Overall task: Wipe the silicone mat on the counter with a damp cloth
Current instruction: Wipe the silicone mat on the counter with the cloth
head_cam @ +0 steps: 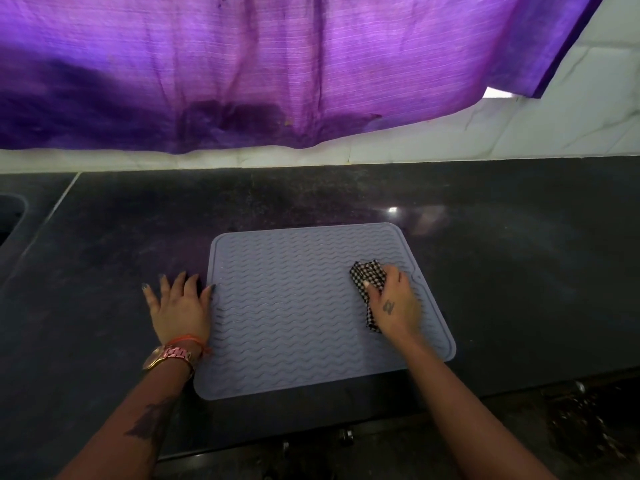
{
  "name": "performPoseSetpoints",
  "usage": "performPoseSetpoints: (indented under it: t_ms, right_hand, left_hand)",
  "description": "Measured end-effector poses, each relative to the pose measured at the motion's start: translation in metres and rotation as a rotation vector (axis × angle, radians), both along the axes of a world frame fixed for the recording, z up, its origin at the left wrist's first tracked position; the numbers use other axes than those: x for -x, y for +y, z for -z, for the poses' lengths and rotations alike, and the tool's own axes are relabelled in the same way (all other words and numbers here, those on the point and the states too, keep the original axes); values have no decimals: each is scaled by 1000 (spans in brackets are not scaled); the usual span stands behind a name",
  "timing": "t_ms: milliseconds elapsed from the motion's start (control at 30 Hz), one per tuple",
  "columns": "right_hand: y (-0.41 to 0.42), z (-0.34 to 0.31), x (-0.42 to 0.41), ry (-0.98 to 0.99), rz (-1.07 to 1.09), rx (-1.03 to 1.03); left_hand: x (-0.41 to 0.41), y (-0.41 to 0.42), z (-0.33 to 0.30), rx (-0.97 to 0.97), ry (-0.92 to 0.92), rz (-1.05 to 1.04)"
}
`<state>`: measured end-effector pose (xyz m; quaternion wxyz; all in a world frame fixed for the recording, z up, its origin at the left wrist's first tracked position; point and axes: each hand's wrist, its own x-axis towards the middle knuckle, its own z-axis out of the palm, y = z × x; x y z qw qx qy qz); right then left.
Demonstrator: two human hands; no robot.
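A grey silicone mat (294, 306) with wavy ridges lies flat on the dark counter (519, 289), near its front edge. My right hand (393, 304) grips a bunched black-and-white checked cloth (367, 273) and holds it down on the right part of the mat. My left hand (180, 304) lies flat on the counter with fingers spread, its thumb touching the mat's left edge. A watch and a thread band sit on that wrist.
A purple curtain (277, 71) hangs over the white tiled wall (554, 133) behind the counter. A sink's edge (12, 216) shows at the far left. The counter's front edge runs just below the mat, with dark floor beyond.
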<state>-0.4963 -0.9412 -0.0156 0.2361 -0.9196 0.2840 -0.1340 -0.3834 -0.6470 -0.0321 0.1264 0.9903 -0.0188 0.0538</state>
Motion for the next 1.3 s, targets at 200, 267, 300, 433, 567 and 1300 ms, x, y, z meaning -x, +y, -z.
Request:
performPoseSetpoints:
  t_ms: [200,267,300,433,567,1300]
  right_hand:
    - [-27,-3,15,-9,56,-4]
    - [-36,-4,22,-2,83,-10]
    - [-40,-4,25,-9,106,-5]
    - [-55,-6,37,-1,144,15]
    - [-58,-2,50,-10,142,65]
    - [12,-7,-1,17,39,129]
  left_hand:
    - [2,0,0,-4,-10,-7]
    - [2,0,0,-16,-9,-10]
    - [2,0,0,-19,-8,-10]
    - [2,-2,-1,-23,-9,-19]
    - [3,-2,-1,-33,-18,-24]
    - [-1,3,5,-12,-24,2]
